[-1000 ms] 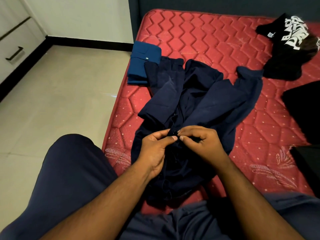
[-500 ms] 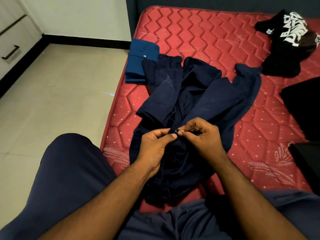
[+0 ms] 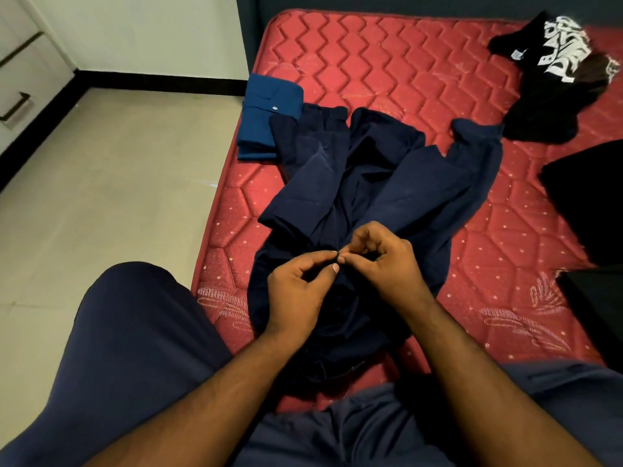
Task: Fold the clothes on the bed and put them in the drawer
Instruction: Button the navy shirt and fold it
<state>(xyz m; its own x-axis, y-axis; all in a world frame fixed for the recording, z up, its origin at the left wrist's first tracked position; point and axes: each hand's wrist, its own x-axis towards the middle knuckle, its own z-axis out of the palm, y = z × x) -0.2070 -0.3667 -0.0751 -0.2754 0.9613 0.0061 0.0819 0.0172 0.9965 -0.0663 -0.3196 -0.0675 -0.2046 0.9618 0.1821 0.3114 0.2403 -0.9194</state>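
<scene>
A dark navy shirt [image 3: 381, 183] lies spread and rumpled on the red mattress [image 3: 404, 62] in front of me. My left hand [image 3: 296, 291] and my right hand [image 3: 384, 261] meet over its front placket, each pinching the fabric at a small button between thumb and fingertips. A folded blue shirt [image 3: 269, 116] lies at the mattress's left edge, partly under the navy shirt's sleeve. A drawer front with a dark handle [image 3: 17, 106] shows at the far left.
A black garment with white lettering [image 3: 553, 82] lies crumpled at the back right of the bed. More black cloth [image 3: 586, 190] sits at the right edge. Tiled floor [image 3: 111, 183] runs to the left of the bed. My knee in navy trousers [image 3: 135, 332] is bent beside the mattress.
My hands stay pinched together on the shirt's front; the right hand's fingers have lifted and curled a little higher. The view has shifted slightly.
</scene>
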